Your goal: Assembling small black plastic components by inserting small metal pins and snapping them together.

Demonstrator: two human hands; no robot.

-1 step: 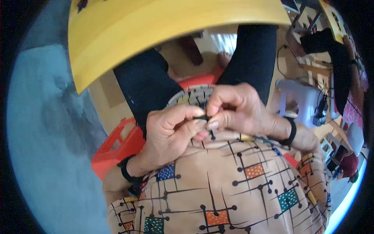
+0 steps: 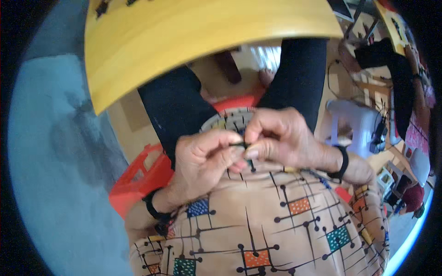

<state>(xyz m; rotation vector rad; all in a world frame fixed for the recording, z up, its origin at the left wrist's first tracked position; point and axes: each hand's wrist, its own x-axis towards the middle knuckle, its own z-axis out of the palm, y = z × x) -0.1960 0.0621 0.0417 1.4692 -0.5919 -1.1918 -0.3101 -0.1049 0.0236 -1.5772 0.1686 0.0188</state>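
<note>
My left hand (image 2: 205, 158) and my right hand (image 2: 285, 138) meet in front of my patterned shirt, above my lap. Thumb and fingers of both are pinched together, tip against tip. Between them sits a small dark piece (image 2: 240, 144), mostly covered by the fingertips and too small to name. Both hands seem to grip it, the left from one side and the right from the other. Each wrist wears a black band, and the curled lower fingers are partly hidden.
A yellow table (image 2: 207, 27) curves across the top, with small dark items (image 2: 102, 8) at its far left. Under me is a red plastic stool (image 2: 142, 177). To the right stand a white plastic stool (image 2: 352, 122) and a black power strip (image 2: 378, 135); another person's arm (image 2: 416, 92) shows beyond.
The view has shifted slightly, so the table edge and my hands appear a little lower. Both hands keep the same pinch on the small dark piece.
</note>
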